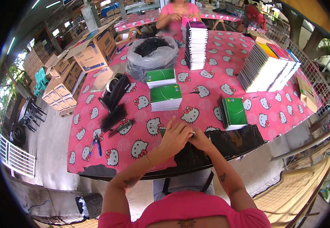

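hands meet at centre of frame, near lower edge of pink patterned surface (96, 148). left hand (173, 137) curled, fingers pressing down on small green notebook (162, 131) mostly hidden beneath. right hand (200, 139) closed, pinching same notebook's edge. black sheet (229, 142) under hands. green notebook stacks (165, 97) above centre; blue pliers (95, 143) lower left; black spiral coils (113, 117) left of hands.

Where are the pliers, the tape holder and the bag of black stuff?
pliers (95, 143): head view, on the blue handles.
tape dispenser (115, 91): head view, on its black body.
plastic bag (149, 57): head view, on the clear side.
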Demonstrator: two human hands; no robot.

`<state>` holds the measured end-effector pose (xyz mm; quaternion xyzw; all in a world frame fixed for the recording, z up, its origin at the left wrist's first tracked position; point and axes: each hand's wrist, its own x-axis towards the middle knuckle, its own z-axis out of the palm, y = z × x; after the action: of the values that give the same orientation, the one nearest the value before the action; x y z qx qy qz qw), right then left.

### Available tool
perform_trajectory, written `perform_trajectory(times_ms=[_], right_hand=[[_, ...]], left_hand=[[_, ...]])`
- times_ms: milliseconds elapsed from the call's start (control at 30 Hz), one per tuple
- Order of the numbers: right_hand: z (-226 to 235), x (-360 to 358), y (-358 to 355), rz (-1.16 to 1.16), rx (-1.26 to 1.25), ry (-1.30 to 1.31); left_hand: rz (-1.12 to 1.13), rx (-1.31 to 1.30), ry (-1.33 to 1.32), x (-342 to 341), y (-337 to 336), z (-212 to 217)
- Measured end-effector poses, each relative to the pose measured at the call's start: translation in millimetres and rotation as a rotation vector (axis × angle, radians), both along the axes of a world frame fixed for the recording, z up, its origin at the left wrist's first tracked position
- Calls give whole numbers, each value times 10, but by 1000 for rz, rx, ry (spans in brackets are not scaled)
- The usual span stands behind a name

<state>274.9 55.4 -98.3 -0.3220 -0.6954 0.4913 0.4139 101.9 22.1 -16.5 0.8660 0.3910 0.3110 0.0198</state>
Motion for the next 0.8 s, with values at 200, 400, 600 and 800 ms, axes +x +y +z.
perform_trajectory(times_ms=[200,400,600,800], right_hand=[[232,-9,-78,-19,-14,-57],[339,-9,-116,-11,-37,-87],[401,68,-128,-40,92,-230],[761,390,-241,-35,-55,-52]], left_hand=[[4,-27,115,-168,20,142],[18,36,-5,-138,6,156],[2,60,-24,-63,-17,144],[32,11,31,-152,-53,61]])
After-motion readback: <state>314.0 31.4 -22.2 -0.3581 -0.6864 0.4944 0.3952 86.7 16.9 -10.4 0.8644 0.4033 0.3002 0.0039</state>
